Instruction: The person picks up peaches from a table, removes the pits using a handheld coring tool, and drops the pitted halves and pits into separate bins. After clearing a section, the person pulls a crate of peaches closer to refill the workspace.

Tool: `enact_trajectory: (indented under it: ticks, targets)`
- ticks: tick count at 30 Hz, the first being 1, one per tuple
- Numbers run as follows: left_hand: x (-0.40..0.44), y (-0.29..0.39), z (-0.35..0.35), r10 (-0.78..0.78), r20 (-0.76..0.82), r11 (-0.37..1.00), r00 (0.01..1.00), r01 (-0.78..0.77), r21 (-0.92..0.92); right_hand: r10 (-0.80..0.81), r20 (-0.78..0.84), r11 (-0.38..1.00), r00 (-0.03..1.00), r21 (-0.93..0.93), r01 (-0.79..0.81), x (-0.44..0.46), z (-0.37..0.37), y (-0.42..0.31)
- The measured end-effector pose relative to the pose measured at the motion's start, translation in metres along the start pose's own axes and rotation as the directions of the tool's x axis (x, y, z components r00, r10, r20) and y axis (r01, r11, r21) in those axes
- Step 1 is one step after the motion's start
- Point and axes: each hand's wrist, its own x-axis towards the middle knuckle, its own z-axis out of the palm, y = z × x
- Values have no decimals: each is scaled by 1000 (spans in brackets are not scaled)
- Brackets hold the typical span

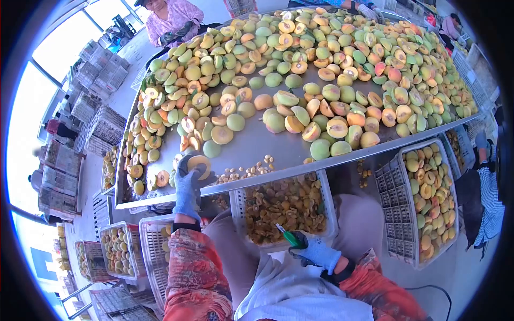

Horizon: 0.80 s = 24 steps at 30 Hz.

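My left hand (188,187), in a blue and dark grey glove, is closed around a yellow-fleshed peach half (199,167) at the near edge of the metal table (246,144). Its cut face shows. My right hand (316,252), gloved the same way, grips a small knife with a green handle (293,238) over my lap. The short blade points up and to the left, above a crate of brown pits and scraps (286,206). Loose pits (243,174) lie along the table's rim between my hands. Many peach halves (337,128) cover the table beyond.
A crate of peaches (428,198) stands at my right, and others (118,249) stand at my left. Stacked crates (101,128) line the left side. A person in a pink patterned top (174,21) sits across the table. Another person's checked sleeve (490,198) shows at right.
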Motion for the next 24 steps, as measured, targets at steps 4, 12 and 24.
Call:
enact_trajectory:
  ticks: [4,12,24]
  targets:
    - [-72,22,27,-4,135,910,991,60,-410,11,-9,985,1000,175,-10,-14,3,-8]
    - [-129,-37,-1,-45,-55,414,997,-31,-910,-104,-48,918,993,379,115,-33,-7,-41]
    - [-162,-10,78,-100,191,954,976,149,-260,-793,68,88,605,-971,224,-35,27,-93]
